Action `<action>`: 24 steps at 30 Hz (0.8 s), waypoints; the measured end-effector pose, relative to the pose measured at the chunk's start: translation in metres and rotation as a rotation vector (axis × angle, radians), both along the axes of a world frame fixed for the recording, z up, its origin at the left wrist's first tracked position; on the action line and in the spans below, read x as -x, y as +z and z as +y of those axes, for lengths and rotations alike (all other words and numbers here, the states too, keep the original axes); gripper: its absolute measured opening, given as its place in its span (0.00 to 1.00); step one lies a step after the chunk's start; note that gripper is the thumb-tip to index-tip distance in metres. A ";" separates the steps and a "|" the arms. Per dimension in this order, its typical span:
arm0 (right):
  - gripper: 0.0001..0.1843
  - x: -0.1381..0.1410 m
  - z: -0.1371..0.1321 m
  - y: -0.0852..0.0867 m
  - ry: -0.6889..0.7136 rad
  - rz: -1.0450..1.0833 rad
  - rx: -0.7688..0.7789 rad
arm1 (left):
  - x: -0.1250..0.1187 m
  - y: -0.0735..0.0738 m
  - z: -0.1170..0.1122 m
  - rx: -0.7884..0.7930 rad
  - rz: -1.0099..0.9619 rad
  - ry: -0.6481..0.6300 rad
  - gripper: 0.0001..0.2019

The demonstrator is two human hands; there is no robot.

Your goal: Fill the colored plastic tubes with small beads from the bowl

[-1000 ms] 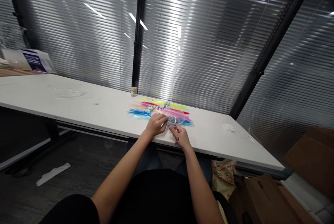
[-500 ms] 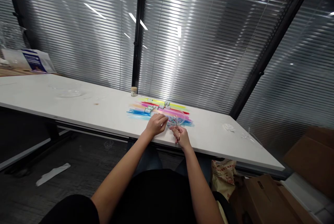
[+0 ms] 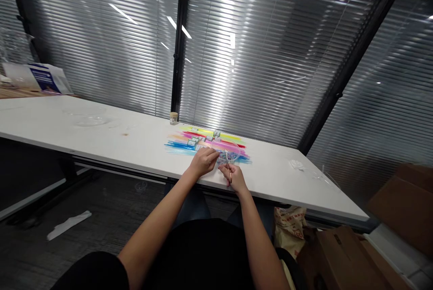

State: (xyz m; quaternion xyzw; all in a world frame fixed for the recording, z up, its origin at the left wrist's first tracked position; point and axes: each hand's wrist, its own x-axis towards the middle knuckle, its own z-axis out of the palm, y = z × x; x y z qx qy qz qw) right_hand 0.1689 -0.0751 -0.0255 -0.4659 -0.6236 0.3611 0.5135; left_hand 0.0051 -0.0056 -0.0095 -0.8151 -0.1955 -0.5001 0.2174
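Observation:
My left hand [image 3: 203, 162] rests curled on the white table [image 3: 128, 143], fingers pinched beside a clear round dish [image 3: 227, 151]; what it pinches is too small to make out. My right hand [image 3: 233, 177] is closed round a thin stick [image 3: 228, 165] that points up toward the dish. The dish sits on top of a spread of coloured straws [image 3: 189, 140] in blue, pink, red and yellow, with small packets among them.
A small jar [image 3: 173, 118] stands behind the straws by the black window post. A clear dish [image 3: 88, 117] lies at the table's left, crumpled clear plastic [image 3: 297, 164] at its right. Cardboard boxes [image 3: 352, 254] and a bag [image 3: 291, 227] sit on the floor at right.
The stick in my right hand has shifted slightly, tilting a little left. Both hands stay in the same place by the dish.

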 end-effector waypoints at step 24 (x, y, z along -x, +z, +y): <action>0.26 0.000 0.001 -0.001 0.009 0.022 -0.005 | 0.002 -0.002 0.002 -0.009 0.048 -0.024 0.12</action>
